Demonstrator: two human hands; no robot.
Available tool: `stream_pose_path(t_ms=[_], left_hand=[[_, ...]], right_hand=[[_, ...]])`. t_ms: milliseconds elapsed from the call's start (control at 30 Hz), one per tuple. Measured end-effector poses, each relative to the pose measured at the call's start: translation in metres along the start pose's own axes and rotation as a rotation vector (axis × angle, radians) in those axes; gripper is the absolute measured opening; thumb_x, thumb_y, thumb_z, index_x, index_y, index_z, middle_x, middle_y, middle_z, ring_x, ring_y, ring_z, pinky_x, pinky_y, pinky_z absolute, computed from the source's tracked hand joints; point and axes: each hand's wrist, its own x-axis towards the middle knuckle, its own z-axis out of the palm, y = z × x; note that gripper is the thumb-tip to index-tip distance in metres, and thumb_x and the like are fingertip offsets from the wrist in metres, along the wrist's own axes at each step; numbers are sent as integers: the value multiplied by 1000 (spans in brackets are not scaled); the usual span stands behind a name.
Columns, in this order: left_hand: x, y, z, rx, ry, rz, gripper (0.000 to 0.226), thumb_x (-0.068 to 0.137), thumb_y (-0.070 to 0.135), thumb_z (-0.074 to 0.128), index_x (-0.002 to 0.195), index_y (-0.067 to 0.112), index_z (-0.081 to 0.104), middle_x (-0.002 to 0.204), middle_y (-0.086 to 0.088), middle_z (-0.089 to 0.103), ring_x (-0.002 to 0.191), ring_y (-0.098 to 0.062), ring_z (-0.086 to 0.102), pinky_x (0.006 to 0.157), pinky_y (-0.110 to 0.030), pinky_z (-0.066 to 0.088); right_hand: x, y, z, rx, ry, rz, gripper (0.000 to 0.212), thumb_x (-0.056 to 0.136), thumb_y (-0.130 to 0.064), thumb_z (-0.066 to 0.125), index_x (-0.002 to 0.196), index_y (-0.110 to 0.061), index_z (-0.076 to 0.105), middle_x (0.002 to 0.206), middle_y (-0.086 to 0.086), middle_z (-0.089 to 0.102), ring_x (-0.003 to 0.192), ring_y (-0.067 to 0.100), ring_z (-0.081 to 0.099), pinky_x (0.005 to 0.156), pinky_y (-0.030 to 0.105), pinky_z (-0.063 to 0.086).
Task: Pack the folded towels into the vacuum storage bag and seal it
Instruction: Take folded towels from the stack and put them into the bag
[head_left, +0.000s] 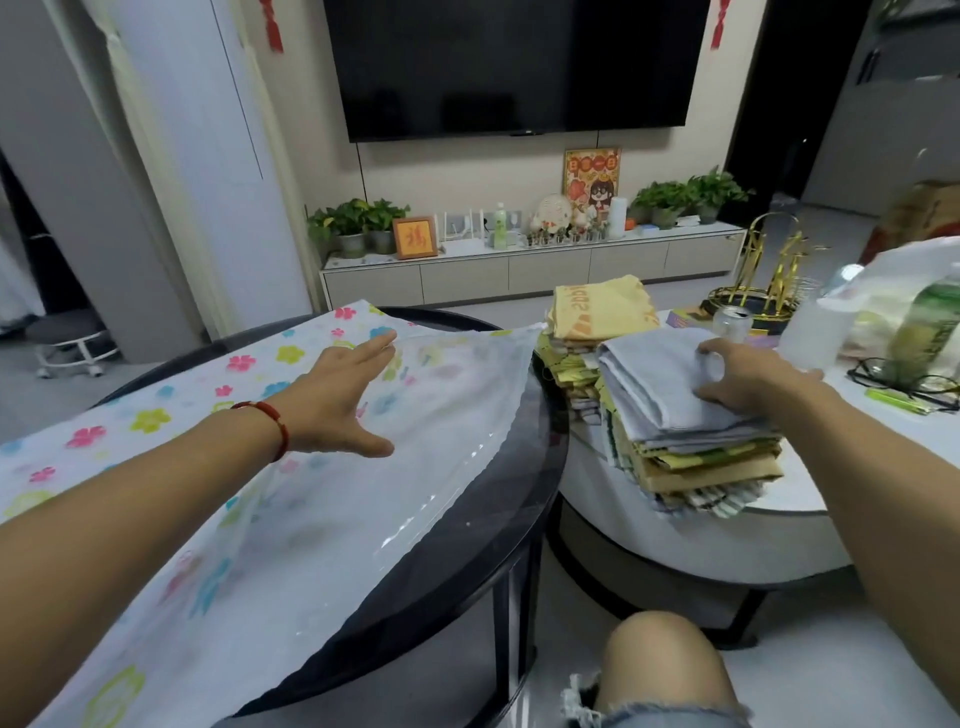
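Packing barely begun. Vacuum bag (291, 467) flat on black table (524, 493), looks empty, mouth unsealed. 2 towel stacks (675, 415) wait on white table (727, 525). Left hand (337, 400) spread over bag. Right hand (743, 379) curls onto top grey towel (654, 384).

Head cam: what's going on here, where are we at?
A person is packing towels. The left hand lies flat and open on the flower-printed clear plastic vacuum bag, spread on the round black glass table. The right hand grips the grey folded towel atop the towel stack on the white table. No towels visibly in the bag yet.
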Motion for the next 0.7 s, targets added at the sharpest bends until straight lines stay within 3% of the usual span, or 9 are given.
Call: stream_pose_path(t_ms=[100, 167, 233, 300, 367, 567, 633, 700], left_hand=[[0, -2, 1, 30, -7, -13, 130, 63, 67, 75, 159, 21, 0, 167, 10, -8, 152, -25, 7, 121, -47, 23], [0, -1, 1, 39, -18, -22, 131, 61, 68, 75, 158, 24, -1, 166, 10, -7, 151, -27, 7, 120, -49, 25], [-2, -1, -2, 32, -27, -28, 130, 61, 67, 76, 158, 25, -1, 166, 10, -5, 151, -27, 8, 121, -48, 23], [-2, -1, -5, 29, -28, -21, 128, 63, 63, 77, 158, 24, 1, 167, 9, -3, 151, -27, 7, 123, -47, 19], [-2, -2, -10, 32, -26, -10, 125, 66, 60, 78, 158, 23, 2, 167, 7, -2, 151, -27, 7, 124, -45, 15], [-5, -1, -23, 30, -26, 2, 123, 69, 50, 80, 158, 19, 2, 167, 5, -3, 151, -29, 6, 124, -45, 13], [-8, 0, -32, 24, -4, 20, 122, 69, 43, 81, 158, 15, 3, 167, 2, -2, 152, -28, 7, 123, -44, 14], [-10, -2, -44, 15, 9, 37, 121, 70, 36, 82, 158, 12, 2, 167, 1, -4, 153, -23, 4, 124, -41, 11]], right_hand=[[-6, -5, -7, 41, 38, -93, 74, 84, -37, 81, 145, -34, 39, 134, 23, 57, 112, 40, 58, 93, 49, 51], [-8, -7, -20, 174, -78, -97, 75, 81, -27, 87, 143, -34, 44, 145, 21, 48, 114, 41, 56, 87, 47, 52], [-16, -10, -36, 450, -263, -89, 73, 79, -16, 90, 139, -34, 53, 153, 15, 41, 123, 42, 56, 94, 52, 56], [-31, -16, -49, 731, -389, -153, 60, 75, -12, 88, 128, -29, 66, 143, 17, 54, 113, 42, 67, 84, 48, 63], [-48, -28, -58, 858, -422, -297, 49, 74, -17, 86, 120, -27, 75, 133, 15, 63, 102, 40, 74, 73, 43, 65], [-93, -109, -28, 1040, -769, -635, 45, 81, -22, 82, 125, -17, 75, 127, 6, 74, 110, 35, 74, 76, 37, 65], [-96, -152, 4, 1043, -818, -665, 38, 85, -15, 76, 123, -17, 76, 129, 6, 74, 113, 31, 73, 82, 35, 64], [-90, -200, 39, 1099, -776, -628, 36, 86, -11, 72, 120, -20, 78, 121, 9, 77, 103, 27, 76, 76, 32, 64]])
